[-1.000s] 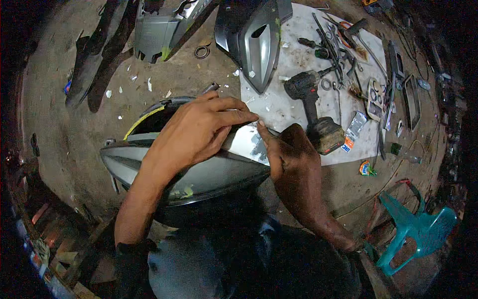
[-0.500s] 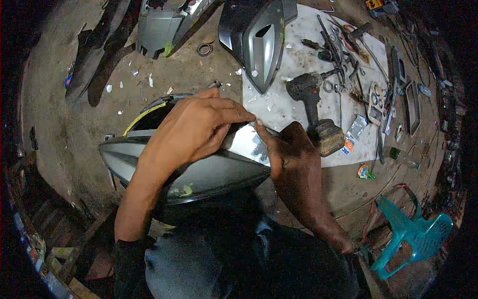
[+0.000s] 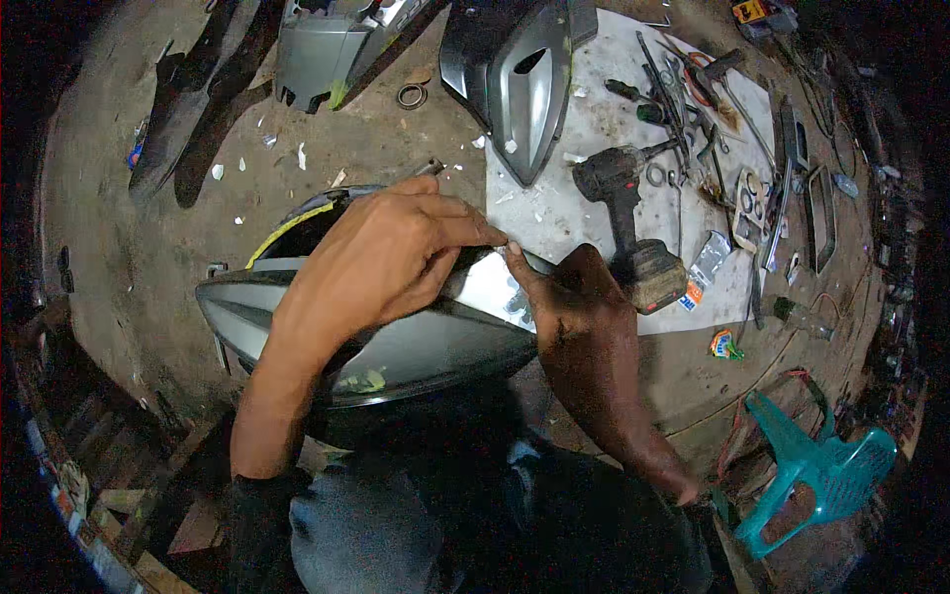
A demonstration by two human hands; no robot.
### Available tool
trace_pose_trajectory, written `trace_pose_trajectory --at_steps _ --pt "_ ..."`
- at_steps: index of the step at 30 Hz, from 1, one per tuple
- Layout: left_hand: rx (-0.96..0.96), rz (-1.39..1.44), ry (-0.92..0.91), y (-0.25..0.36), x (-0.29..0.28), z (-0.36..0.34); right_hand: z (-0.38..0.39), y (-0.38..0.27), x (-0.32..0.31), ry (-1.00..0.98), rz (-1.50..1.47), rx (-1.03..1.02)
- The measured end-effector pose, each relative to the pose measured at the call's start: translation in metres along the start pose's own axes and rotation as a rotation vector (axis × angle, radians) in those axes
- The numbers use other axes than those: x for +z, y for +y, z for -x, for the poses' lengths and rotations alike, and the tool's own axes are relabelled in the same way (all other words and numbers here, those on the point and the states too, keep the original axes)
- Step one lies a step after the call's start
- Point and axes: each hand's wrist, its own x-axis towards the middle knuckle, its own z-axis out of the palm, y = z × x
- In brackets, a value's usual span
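Observation:
A dark grey moulded plastic panel (image 3: 416, 356), with yellow along an inner edge, lies crosswise before me. My left hand (image 3: 386, 252) is over its upper edge, fingers bent and pressed to it, the index fingertip reaching the right end of that edge. My right hand (image 3: 584, 307) grips the right end, thumb raised to meet my left fingertip; its other fingers are mostly hidden. Between the hands a pale, shiny patch (image 3: 487, 287) shows on the panel; what it is I cannot tell. A cordless power tool (image 3: 618, 198) lies just beyond my right hand.
A stained white sheet (image 3: 529, 213) on the floor holds jumbled tools (image 3: 673, 99) and packets. More body panels (image 3: 510, 94) lie at the top, beside a dark trim piece (image 3: 203, 109) and a ring (image 3: 412, 96). A teal plastic chair (image 3: 802, 475) stands at lower right.
Both hands stay on the panel in almost the same grip, shifted very slightly. The surroundings sit a little differently in the picture, as the view has moved slightly.

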Motion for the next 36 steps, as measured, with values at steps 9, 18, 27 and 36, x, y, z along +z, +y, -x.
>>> trace_pose_trajectory --at_steps 9,18,27,36 --pt "0.088 -0.028 0.079 -0.0041 0.0012 -0.0022 -0.0014 0.0 0.0009 0.009 -0.011 -0.004" --pt "0.093 -0.018 0.084 -0.0053 0.0028 -0.0037 -0.0001 0.0015 0.0001 0.012 0.0 -0.041" --pt "0.079 0.0 0.063 -0.0034 -0.0004 -0.0028 -0.0018 -0.0005 0.0017 0.002 0.005 -0.067" --pt "0.066 0.005 0.046 -0.0034 -0.0034 -0.0014 -0.0006 -0.0011 0.0027 0.056 -0.134 -0.036"
